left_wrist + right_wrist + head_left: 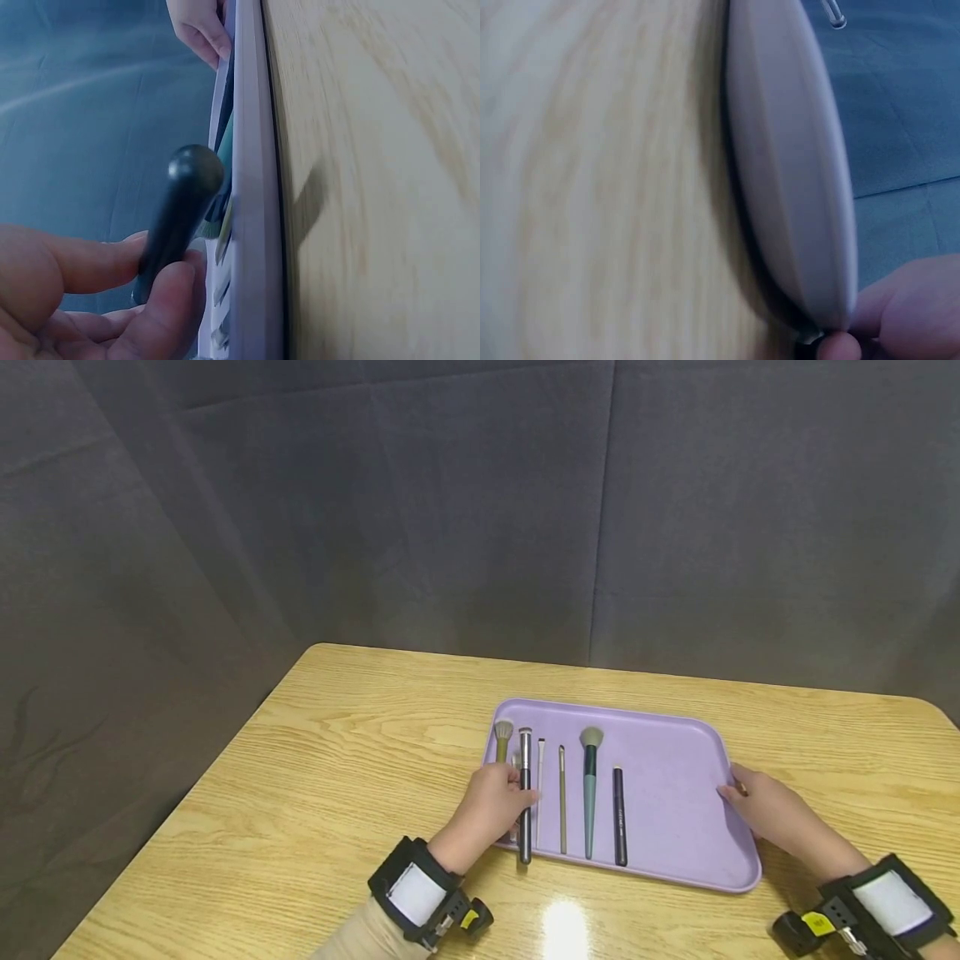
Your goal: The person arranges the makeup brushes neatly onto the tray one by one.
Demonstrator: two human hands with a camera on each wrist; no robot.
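My left hand pinches a makeup brush between thumb and fingers over the left part of a lilac tray. This brush has a black handle and silver ferrule; its rounded handle end points at the camera in the left wrist view. At the tray's right rim, my right hand grips the edge, thumb on the rim. In the tray lie a thin white-handled brush, a thin olive brush, a green brush with a fluffy head and a short black brush.
A fluffy brush with an olive handle lies at the tray's left, partly behind my left hand. The tray is on a wooden table, with a dark grey curtain behind it. Both wrists wear black camera straps.
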